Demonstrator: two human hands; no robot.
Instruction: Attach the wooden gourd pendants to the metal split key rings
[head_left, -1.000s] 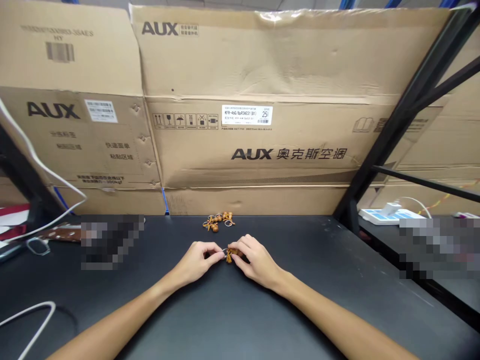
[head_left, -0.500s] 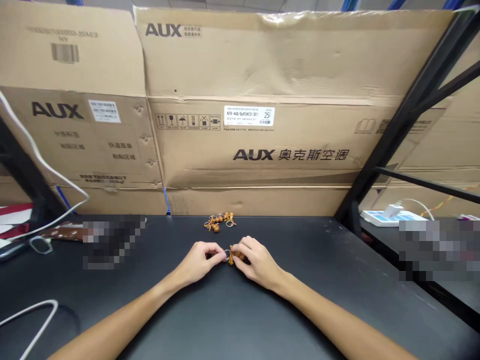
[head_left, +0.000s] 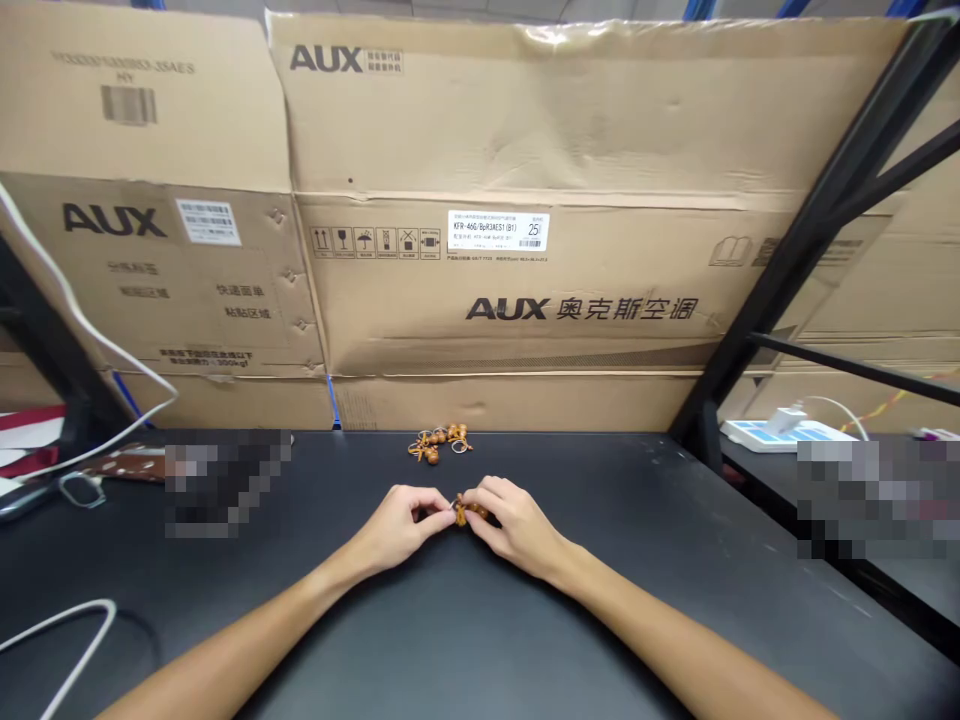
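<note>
Over the middle of the black table, my left hand (head_left: 409,522) pinches the metal ring of a keychain between thumb and forefinger. My right hand (head_left: 514,522) is closed on the same keychain (head_left: 460,515), around its brown gourd-shaped wooden pendant, which the fingers partly hide. An orange-brown knotted cord shows in the small gap between the two hands. Farther back, near the cardboard, lies a small cluster of similar keychains (head_left: 442,440) with brown wooden gourds, cords and metal rings.
Large cardboard boxes (head_left: 585,260) stand along the table's back edge. At the left lie glasses (head_left: 81,489) and a white cable (head_left: 97,340). A black metal frame (head_left: 757,270) rises at the right, with a white power strip (head_left: 780,432) beyond it.
My left fingertips have moved slightly right, closer to the cord, and less of the ring shows between the hands. My right hand stays nearly still.
</note>
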